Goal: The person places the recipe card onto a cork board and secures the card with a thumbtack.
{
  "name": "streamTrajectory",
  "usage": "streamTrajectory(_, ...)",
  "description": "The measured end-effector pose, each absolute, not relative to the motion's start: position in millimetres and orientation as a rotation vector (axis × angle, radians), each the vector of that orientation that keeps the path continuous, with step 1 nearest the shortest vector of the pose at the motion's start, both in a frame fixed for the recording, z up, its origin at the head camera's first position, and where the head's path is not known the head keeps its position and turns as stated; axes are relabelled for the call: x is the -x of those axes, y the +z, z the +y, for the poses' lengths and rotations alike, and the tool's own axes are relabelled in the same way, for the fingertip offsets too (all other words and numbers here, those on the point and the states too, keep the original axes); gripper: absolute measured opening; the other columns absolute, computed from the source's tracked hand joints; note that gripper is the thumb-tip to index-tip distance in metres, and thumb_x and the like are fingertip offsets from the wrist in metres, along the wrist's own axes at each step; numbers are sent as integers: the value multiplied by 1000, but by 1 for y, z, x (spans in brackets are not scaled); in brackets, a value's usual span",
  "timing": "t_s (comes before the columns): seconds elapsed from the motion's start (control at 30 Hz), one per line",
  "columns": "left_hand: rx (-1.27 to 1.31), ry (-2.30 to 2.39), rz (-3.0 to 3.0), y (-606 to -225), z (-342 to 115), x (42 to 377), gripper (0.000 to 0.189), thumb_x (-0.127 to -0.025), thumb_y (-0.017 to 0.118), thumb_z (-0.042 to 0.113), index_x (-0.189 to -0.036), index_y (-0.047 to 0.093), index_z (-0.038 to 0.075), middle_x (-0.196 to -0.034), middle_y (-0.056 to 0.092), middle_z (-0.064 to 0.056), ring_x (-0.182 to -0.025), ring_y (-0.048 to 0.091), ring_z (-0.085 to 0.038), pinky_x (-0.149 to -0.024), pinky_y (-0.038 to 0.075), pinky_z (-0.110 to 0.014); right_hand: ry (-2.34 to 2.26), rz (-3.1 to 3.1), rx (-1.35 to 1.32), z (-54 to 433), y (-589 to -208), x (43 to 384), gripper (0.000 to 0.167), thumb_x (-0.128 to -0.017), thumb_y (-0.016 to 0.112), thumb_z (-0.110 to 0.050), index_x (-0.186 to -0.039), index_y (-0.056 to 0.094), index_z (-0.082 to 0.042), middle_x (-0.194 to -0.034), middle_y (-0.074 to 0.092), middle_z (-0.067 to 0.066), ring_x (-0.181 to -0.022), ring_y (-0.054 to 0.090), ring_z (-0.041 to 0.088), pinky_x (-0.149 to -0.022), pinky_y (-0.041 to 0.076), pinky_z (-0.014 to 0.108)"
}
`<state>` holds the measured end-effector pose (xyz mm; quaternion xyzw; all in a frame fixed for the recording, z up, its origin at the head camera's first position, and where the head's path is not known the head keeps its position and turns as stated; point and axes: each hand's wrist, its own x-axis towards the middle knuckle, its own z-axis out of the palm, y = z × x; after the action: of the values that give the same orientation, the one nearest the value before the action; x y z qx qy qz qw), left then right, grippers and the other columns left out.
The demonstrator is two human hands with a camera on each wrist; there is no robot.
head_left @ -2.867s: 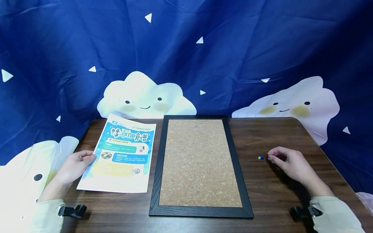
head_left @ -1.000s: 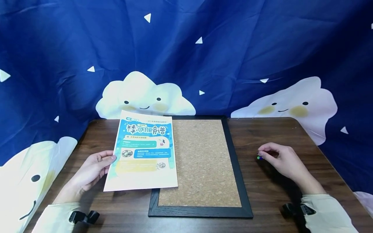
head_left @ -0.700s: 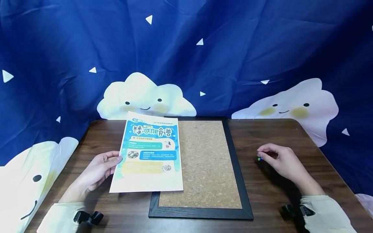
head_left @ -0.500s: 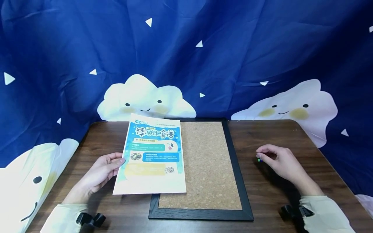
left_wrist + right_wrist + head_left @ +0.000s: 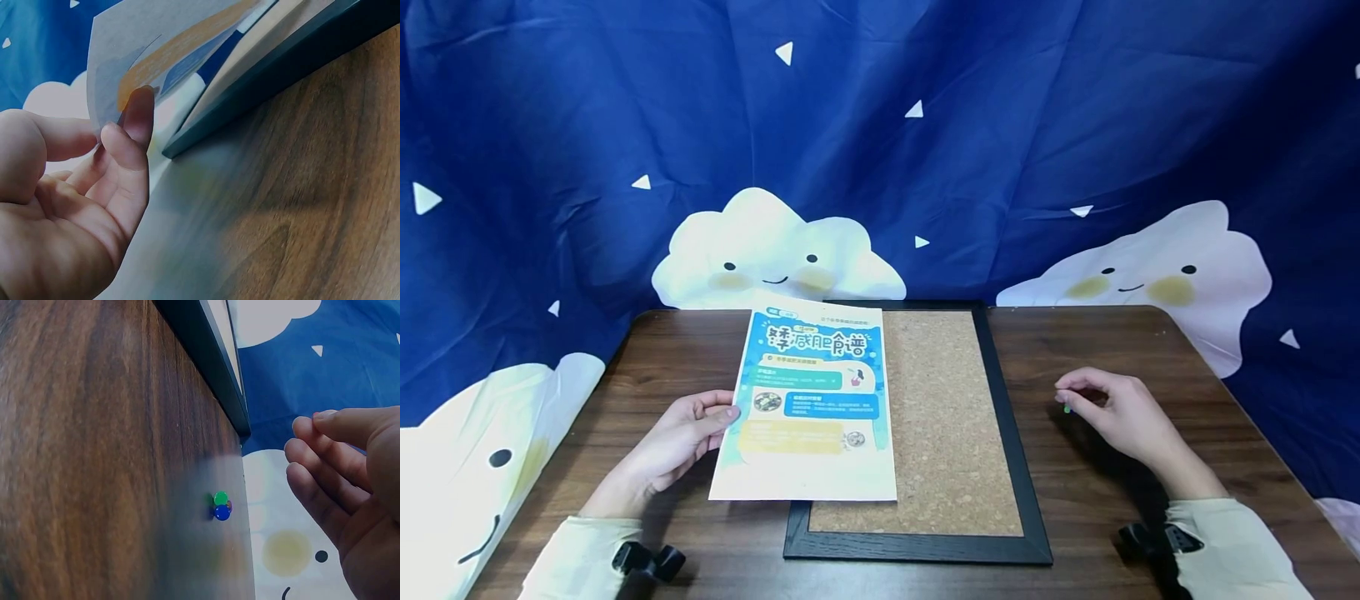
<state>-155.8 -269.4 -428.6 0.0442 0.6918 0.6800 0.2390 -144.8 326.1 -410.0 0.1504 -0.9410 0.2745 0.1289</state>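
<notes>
The left hand (image 5: 688, 437) is pinching the printed sheet (image 5: 808, 404) at its left edge between thumb and fingers, probably to be leaving the print uncovered. The sheet is overlapping the left part of the black-framed corkboard (image 5: 955, 417), whose top is meeting the far edge of the bench (image 5: 1075, 333); whether paper and cork are touching, I cannot tell. Towards the bench's right edge, the right hand (image 5: 1131, 421) is closing thumb and forefinger on a red pin (image 5: 315, 415), judging by the sliver showing. Below, a green pin (image 5: 220, 497) and blue pin (image 5: 222, 513) are lying together, seemingly for easy reach.
</notes>
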Motion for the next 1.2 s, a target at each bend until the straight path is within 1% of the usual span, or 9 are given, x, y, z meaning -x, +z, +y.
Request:
streamTrajectory(0.37, -153, 1869, 1857, -435, -257, 156, 52, -113, 54, 10, -150, 36, -21, -119, 79, -3, -106, 77, -10, -92, 65, -28, 829, -2782, -395, 318, -411, 145, 12, -97, 81, -7, -108, 80, -9, -96, 81, 2, -78, 59, -4, -66, 55, 19)
streamTrajectory(0.6, -192, 1876, 1842, -435, -244, 157, 51, -113, 53, 9, -150, 36, -22, -119, 78, -6, -106, 77, -11, -92, 65, -28, 836, -2780, -403, 316, -410, 148, 14, -97, 80, -7, -110, 79, -9, -97, 82, 3, -78, 61, -3, -65, 54, 19)
streamTrajectory(0.87, -198, 1857, 1842, -435, -232, 160, 49, -113, 52, 8, -149, 37, -21, -119, 78, -7, -105, 77, -11, -92, 65, -28, 872, -2737, -472, 309, -404, 157, 10, -97, 79, -5, -106, 79, -9, -94, 81, 3, -77, 61, -4, -64, 55, 18)
streamTrajectory(1.07, -217, 1858, 1850, -437, -219, 164, 45, -113, 50, 6, -147, 40, -22, -118, 78, -8, -103, 77, -11, -90, 65, -28, 882, -2712, -495, 299, -402, 166, 9, -97, 79, -6, -104, 79, -11, -95, 81, 2, -79, 61, -4, -67, 52, 16)
streamTrajectory(1.2, -217, 1855, 1843, -440, -210, 165, 43, -112, 49, 5, -146, 42, -21, -116, 78, -7, -101, 77, -11, -89, 65, -28, 899, -2716, -514, 293, -402, 171, 8, -99, 78, -6, -105, 80, -12, -96, 81, 2, -81, 63, -4, -70, 53, 16)
